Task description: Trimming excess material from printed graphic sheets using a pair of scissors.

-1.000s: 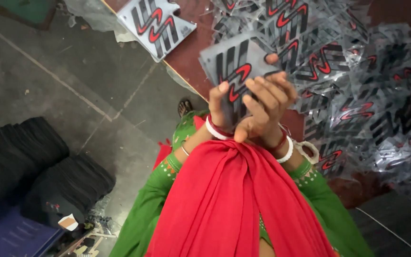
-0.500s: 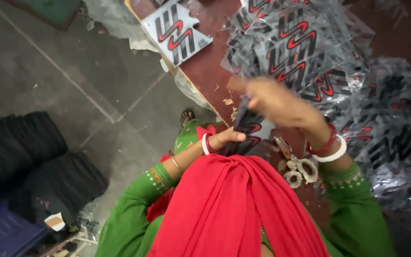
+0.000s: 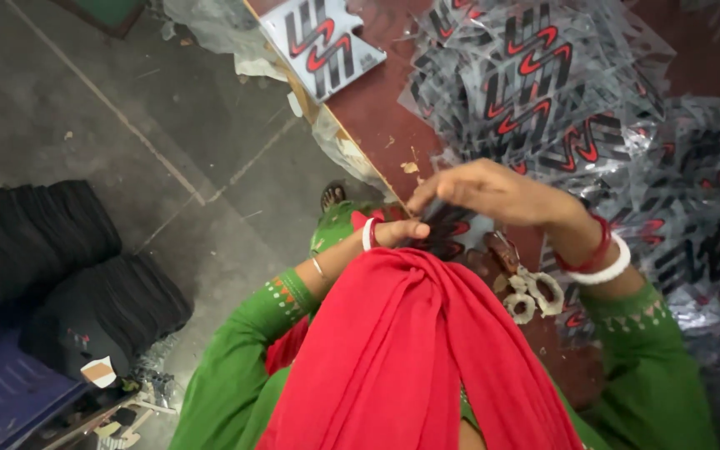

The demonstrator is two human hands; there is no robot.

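Pinching from above, the right hand (image 3: 493, 193) closes its fingertips on the top edge of a dark printed packet (image 3: 443, 232), which sits low in front of the person, at the near edge of the red-brown table (image 3: 377, 108). The left hand (image 3: 402, 232) holds the same packet from the left side, thumb pointing to the right; most of this hand is hidden behind the red scarf (image 3: 410, 358), so how firmly it grips cannot be told. To do this step well, it seems wise to keep both grips light and close together, because the clear wrapping looks slippery and could crease. Just right of the packet lie scissors (image 3: 531, 292) on the table. Further out, a large heap of similar wrapped packets (image 3: 560, 108) covers the table, and one flat printed card (image 3: 322, 46) lies at the table corner.
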